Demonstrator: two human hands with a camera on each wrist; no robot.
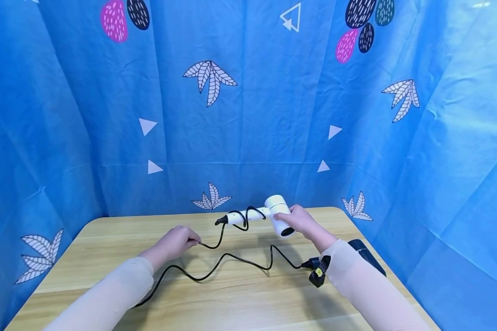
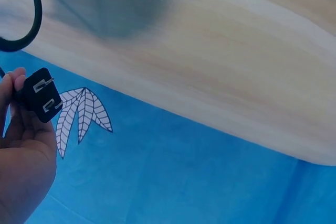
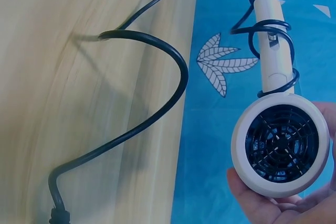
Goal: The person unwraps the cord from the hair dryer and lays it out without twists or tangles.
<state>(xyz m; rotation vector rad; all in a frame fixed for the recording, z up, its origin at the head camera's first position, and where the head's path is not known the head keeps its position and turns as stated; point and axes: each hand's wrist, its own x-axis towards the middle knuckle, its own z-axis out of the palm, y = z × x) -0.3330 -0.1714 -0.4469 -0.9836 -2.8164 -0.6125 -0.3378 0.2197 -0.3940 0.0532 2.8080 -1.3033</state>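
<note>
A white hair dryer (image 1: pixel 276 216) is in my right hand (image 1: pixel 300 219), whose fingers and thumb grip its round barrel. In the right wrist view the dryer's grille (image 3: pixel 282 142) faces the camera, and its black cord (image 3: pixel 273 29) loops loosely round the handle (image 3: pixel 274 59). My left hand (image 1: pixel 177 241) is out to the left, over the table. It pinches the black two-prong plug (image 2: pixel 41 95), prongs pointing away from the fingers in the left wrist view. Between the hands the dryer's cord hangs in a curve from the handle end.
A second black cord (image 1: pixel 223 257) winds across the wooden table (image 1: pixel 215 303) to a black connector (image 1: pixel 311 263) near the right sleeve. A black plug-like piece with a yellow spot (image 1: pixel 317 275) and a dark block (image 1: pixel 368 258) lie there, partly hidden. Blue patterned curtains (image 1: pixel 273 138) surround the table.
</note>
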